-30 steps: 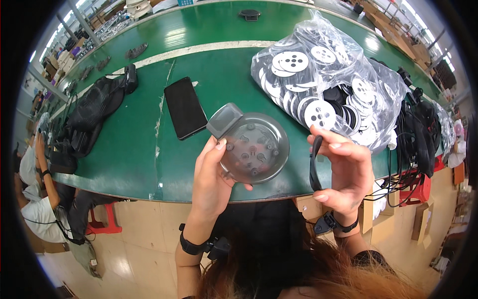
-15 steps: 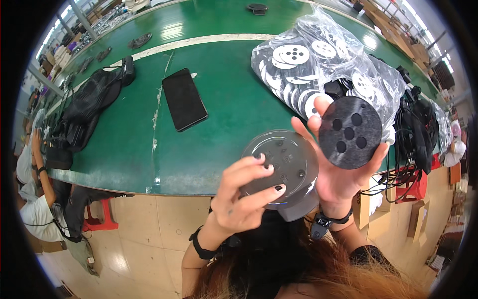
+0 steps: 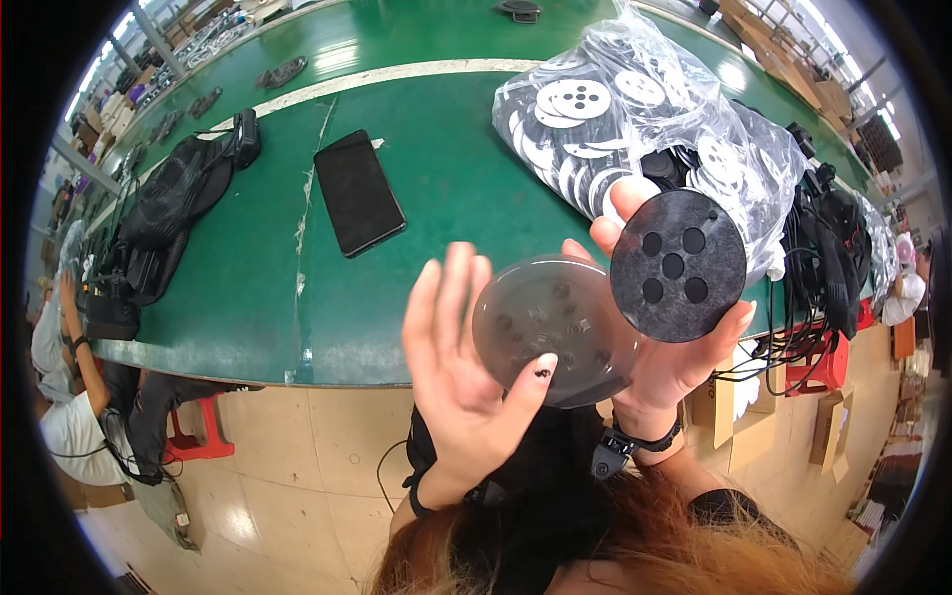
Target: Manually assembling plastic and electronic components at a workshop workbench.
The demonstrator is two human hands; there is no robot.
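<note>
A round, smoky translucent plastic cover (image 3: 555, 288) with several small moulded bosses is between my two hands, over the near edge of the green table. My left hand (image 3: 456, 377) is at its left rim, thumb on its face and fingers stretched up along its left side. My right hand (image 3: 659, 372) grips a flat black disc (image 3: 684, 319) with several round holes, its fingers at the upper left edge and thumb at the lower right. The disc stands close beside the cover, overlapping its right edge in view. Part of my right hand is hidden behind both pieces.
A clear plastic bag (image 3: 555, 159) of white-faced discs lies behind my right hand. Black cables (image 3: 818, 268) are heaped at right. A dark phone (image 3: 359, 193) and a black mesh item (image 3: 183, 203) lie leftward. At far left, another person's arm (image 3: 84, 337) rests at the table.
My left fingers have lifted off the cover's face and moved to its left side, leaving the thumb on it. The cover has turned, and the disc has shifted slightly left.
</note>
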